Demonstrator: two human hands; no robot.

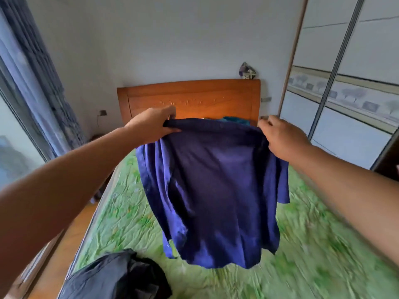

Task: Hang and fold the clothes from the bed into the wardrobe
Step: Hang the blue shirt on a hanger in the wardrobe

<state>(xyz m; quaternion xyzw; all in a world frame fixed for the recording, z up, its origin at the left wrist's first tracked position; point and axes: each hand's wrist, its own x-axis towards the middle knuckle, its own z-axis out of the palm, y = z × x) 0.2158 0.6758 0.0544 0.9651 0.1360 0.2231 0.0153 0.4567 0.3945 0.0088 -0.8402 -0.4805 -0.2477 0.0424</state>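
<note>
Barely started: held blue shirt (pixel 216 180) above the bed (pixel 323 244) with left grip (pixel 151 124) and right grip (pixel 282 137) pinching its top edge (dark clothes (pixel 116 277) unsorted nearby).

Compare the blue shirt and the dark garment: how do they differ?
The blue shirt hangs spread in the air, gripped by left hand and right hand; the dark garment lies crumpled on the bed, untouched. The blue shirt is purple-blue, the dark garment nearly black. Neither is folded.
</note>
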